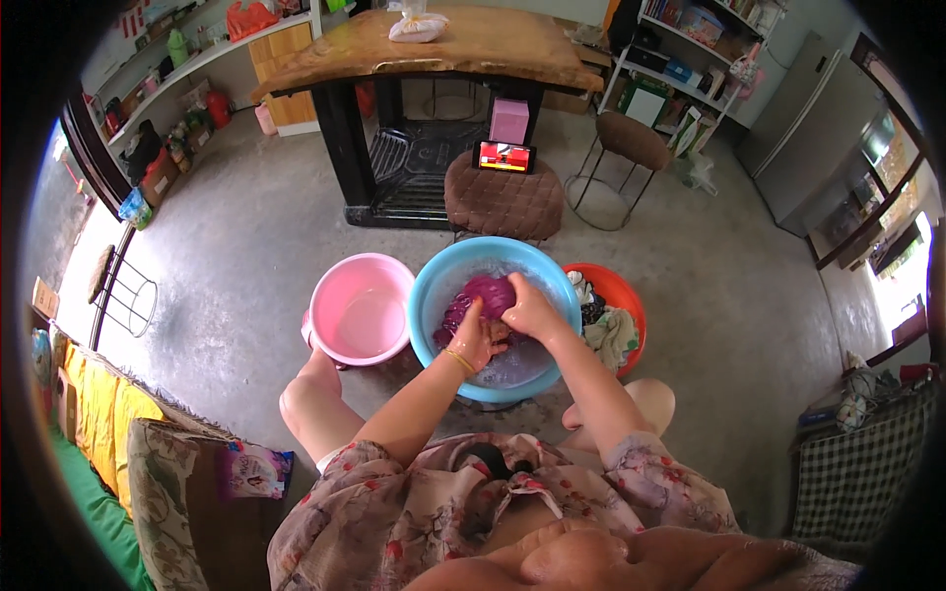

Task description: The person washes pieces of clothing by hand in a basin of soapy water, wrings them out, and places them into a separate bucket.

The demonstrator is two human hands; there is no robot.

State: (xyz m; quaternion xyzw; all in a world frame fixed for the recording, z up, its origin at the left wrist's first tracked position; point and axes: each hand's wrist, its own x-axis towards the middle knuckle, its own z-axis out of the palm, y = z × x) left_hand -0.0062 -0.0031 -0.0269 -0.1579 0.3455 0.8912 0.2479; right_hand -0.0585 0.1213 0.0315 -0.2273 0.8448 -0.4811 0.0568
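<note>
A wet magenta cloth (488, 294) is bunched over a blue plastic basin (426, 354) of soapy water (510, 369). My right hand (531, 306) grips the cloth at its right side. Against its lower edge lies my left hand (479, 341), palm turned up and fingers curled; whether those fingers hold any of the fabric is unclear. A yellow bangle circles my left wrist. Part of the cloth hangs down to the left, into the basin.
Left of the basin stands a pink plastic basin (362, 310); right of it, a red basin (628, 295) holds crumpled clothes (610, 336). A phone (505, 157) rests on a brown padded stool (502, 196) just ahead, before a wooden table (473, 44). A purple packet (255, 471) lies at lower left.
</note>
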